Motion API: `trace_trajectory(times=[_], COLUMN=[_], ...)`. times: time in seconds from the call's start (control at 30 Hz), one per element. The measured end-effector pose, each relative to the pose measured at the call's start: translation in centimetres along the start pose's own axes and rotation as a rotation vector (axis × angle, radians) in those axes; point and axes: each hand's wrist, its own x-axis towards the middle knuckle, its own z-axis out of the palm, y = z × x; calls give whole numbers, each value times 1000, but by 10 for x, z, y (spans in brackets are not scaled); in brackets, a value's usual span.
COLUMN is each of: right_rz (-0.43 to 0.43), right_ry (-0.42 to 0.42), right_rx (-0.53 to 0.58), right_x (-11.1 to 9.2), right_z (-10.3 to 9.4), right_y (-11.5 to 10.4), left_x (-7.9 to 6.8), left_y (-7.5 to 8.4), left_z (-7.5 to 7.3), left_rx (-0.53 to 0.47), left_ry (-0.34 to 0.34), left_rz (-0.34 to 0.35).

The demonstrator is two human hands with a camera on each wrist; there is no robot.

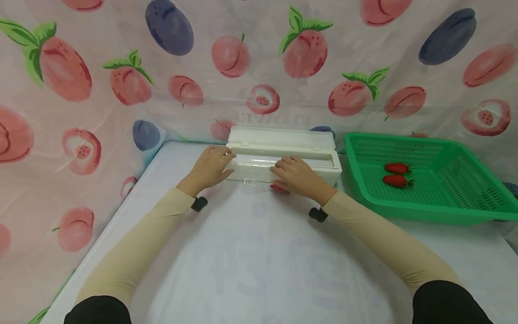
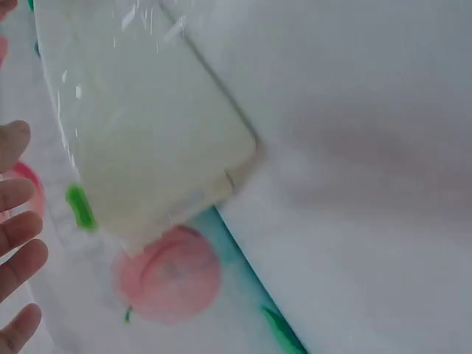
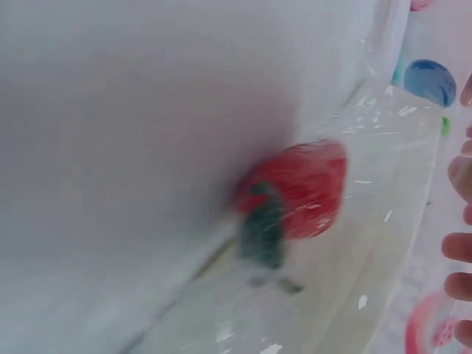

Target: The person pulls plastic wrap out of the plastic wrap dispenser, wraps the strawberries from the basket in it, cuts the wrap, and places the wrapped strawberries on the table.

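Observation:
A white long box (image 1: 332,173) stands at the back of the table with its lid (image 1: 283,137) raised. Clear plastic film (image 1: 251,175) hangs over its front side. My left hand (image 1: 208,167) is at the box's left end, its fingers spread and loosely bent. Near the middle of the box my right hand (image 1: 301,176) reaches over the front edge. Below that palm a red strawberry (image 3: 306,188) lies at the foot of the box, with shiny film against it. Neither hand visibly grips the strawberry; fingertip contact with the film is unclear.
A green plastic basket (image 1: 360,180) stands to the right of the box. Inside it lie two strawberries (image 1: 397,181). A fruit-printed cloth (image 1: 243,99) hangs behind the white table (image 1: 251,261). Dark camera mounts sit at both wrists.

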Motion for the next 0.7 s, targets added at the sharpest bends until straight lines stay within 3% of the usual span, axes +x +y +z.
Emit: trace_trajectory(times=[0.27, 0.47, 0.7], right_rz=[-40, -93, -120], right_ry=[67, 121, 83], right_rx=[-35, -41, -46], right_x=[48, 80, 100], right_z=[6, 21, 40], right_y=[-4, -11, -23], left_x=[2, 8, 11], left_y=[-33, -40, -42], left_z=[-5, 5, 19], left_rx=[-59, -140, -195], left_ry=[-48, -84, -99], left_rz=[-76, -80, -46])
